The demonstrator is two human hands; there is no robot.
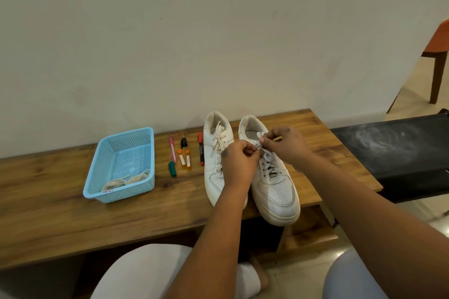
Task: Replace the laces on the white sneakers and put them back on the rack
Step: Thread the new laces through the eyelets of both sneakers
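Both hands, left hand and right hand, pinch the white leather sneaker's off-white lace on the wooden table; tugging hard could tighten the knot.

One head-worn wide-angle view looks forward and down, close over a wooden bench against a wall.

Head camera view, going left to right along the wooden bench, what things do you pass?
Blue basket holding coiled laces → pink pen → two orange-capped vials → red marker → left sneaker → right sneaker, its lace pinched by the left hand and right hand.
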